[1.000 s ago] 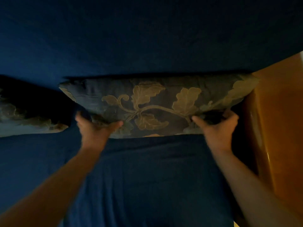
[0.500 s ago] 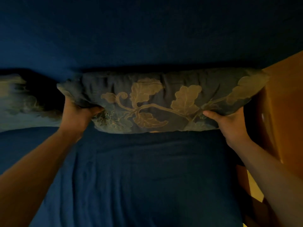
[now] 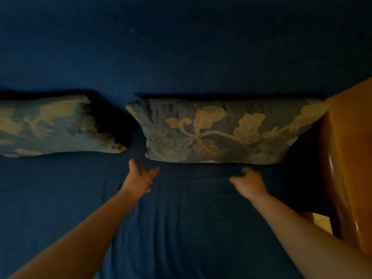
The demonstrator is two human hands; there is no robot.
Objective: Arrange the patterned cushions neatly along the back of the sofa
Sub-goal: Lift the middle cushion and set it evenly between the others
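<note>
A grey-blue cushion with tan leaves point(image 3: 221, 131) leans against the back of the dark blue sofa point(image 3: 181, 57), its right corner touching the wooden armrest. A second patterned cushion point(image 3: 52, 125) stands to its left, a dark gap between them. My left hand point(image 3: 141, 176) hovers over the seat just below the right cushion's lower left corner, fingers apart and empty. My right hand point(image 3: 249, 182) is below the cushion's lower edge, fingers loosely spread, holding nothing. Both hands are blurred.
A glossy orange-brown wooden armrest point(image 3: 348, 158) bounds the sofa on the right. The blue seat cover point(image 3: 181, 228) is wrinkled between my forearms. A strip of pale floor point(image 3: 322, 220) shows beside the armrest.
Both hands have let go of the right cushion and pulled back toward me. The cushion now rests against the backrest. The left cushion has come further into view.
</note>
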